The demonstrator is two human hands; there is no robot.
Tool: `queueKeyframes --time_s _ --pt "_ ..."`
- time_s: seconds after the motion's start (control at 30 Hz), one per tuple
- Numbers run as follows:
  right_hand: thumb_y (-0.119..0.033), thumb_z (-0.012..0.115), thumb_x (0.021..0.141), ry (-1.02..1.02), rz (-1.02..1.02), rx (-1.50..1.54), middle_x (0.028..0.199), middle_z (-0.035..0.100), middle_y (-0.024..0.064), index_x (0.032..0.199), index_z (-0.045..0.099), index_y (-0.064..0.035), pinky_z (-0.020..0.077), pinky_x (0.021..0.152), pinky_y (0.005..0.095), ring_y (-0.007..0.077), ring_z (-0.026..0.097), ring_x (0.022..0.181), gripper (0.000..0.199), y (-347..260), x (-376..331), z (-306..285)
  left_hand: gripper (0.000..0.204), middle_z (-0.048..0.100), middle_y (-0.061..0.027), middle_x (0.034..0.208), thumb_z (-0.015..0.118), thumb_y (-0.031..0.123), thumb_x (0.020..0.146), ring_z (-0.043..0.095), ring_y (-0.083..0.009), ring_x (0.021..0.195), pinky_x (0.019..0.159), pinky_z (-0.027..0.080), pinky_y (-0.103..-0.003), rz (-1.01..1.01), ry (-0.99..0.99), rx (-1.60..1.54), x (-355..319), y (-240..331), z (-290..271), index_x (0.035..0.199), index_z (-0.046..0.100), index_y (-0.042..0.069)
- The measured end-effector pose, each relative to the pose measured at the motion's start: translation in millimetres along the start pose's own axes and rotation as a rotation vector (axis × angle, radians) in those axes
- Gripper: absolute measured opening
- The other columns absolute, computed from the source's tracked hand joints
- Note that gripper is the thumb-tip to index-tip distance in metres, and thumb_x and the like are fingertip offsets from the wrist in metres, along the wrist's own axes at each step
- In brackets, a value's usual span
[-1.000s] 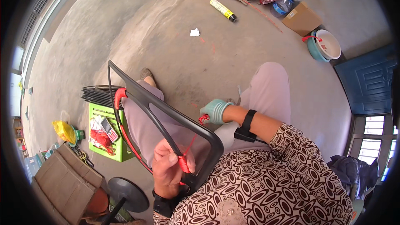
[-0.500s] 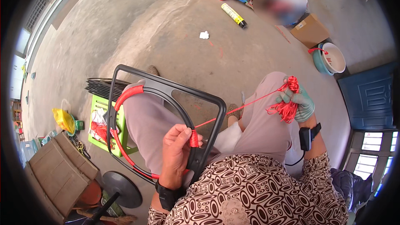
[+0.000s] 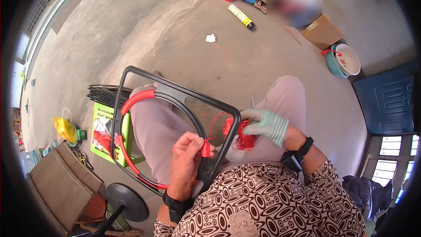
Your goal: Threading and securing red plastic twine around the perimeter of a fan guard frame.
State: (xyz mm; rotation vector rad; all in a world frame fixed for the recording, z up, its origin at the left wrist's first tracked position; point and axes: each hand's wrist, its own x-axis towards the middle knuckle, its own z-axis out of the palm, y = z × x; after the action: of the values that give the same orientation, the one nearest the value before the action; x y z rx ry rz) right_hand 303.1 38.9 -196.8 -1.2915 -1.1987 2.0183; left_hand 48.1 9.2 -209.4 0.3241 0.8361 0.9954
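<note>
A black frame (image 3: 180, 85) with rounded corners and an inner ring leans across my lap. Red wrapping (image 3: 135, 99) covers several stretches of its ring. My bare left hand (image 3: 186, 158) pinches the ring's right side, thumb on tight coils of red cord (image 3: 205, 148). My right hand (image 3: 268, 125), in a pale green striped glove, is closed around a loose bundle of red cord (image 3: 245, 142). It is beside the frame's right bar, which hides part of the bundle. A slack strand curves near the coils.
At left, a lime-green stool (image 3: 127, 134) bears black hoops (image 3: 105, 94) and red cord. A round black disc on a bar (image 3: 127, 202) and a brown carton (image 3: 61, 180) are nearer. A yellow-and-black canister (image 3: 241, 16) lies ahead; basins (image 3: 349, 61) stand right.
My right hand has come inward from above my right knee to the frame's right bar with the cord bundle. The taut strand has gone slack. My left hand keeps its pinch.
</note>
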Motion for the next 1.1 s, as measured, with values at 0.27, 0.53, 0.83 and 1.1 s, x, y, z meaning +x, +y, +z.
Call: queueKeyframes --time_s 0.27,0.53,0.83,1.1 --pt "-0.014 0.07 0.073 -0.108 -0.018 0.136 0.105 0.059 0.0029 0.115 0.053 -0.0019 0.0458 0.08 0.0246 0.0089 0.054 0.093 0.047 -16.8 67.6 44.2 0.008 0.065 -0.0112 0.08 0.058 0.006 0.087 0.064 -0.0164 0.072 0.069 0.053 -0.03 0.073 -0.161 0.021 -2.7 -6.6 -1.1 0.09 0.055 -0.001" --pt "-0.019 0.058 0.086 0.03 0.044 0.374 0.096 0.062 0.0027 0.115 0.056 -0.0051 0.0489 0.071 0.0283 0.0138 0.058 0.081 0.033 14.0 88.9 28.6 0.023 0.065 -0.0088 0.098 0.057 0.012 0.09 0.061 -0.0124 0.084 0.078 0.049 -0.027 0.103 -0.049 0.066 -0.1 -5.7 10.1 0.105 0.059 -0.006" --pt "-0.02 0.054 0.09 -0.067 -0.095 0.357 0.094 0.063 0.0033 0.11 0.058 -0.0043 0.05 0.075 0.0283 0.0138 0.059 0.081 0.025 65.7 102.5 22.4 0.032 0.065 -0.0125 0.093 0.05 0.023 0.094 0.064 -0.0179 0.081 0.077 0.051 -0.03 -0.011 0.003 -0.062 5.2 -9.5 2.8 0.105 0.058 -0.006" --pt "-0.023 0.052 0.093 0.131 -0.112 1.104 0.098 0.062 0.0091 0.101 0.056 -0.0035 0.0495 0.084 0.0357 0.0211 0.06 0.089 0.022 12.3 100.5 1.7 0.033 0.063 -0.0189 0.085 0.043 0.03 0.093 0.064 -0.028 0.067 0.068 0.054 -0.039 -0.25 0.091 -0.112 4.4 -7.0 -7.4 0.092 0.055 -0.001"
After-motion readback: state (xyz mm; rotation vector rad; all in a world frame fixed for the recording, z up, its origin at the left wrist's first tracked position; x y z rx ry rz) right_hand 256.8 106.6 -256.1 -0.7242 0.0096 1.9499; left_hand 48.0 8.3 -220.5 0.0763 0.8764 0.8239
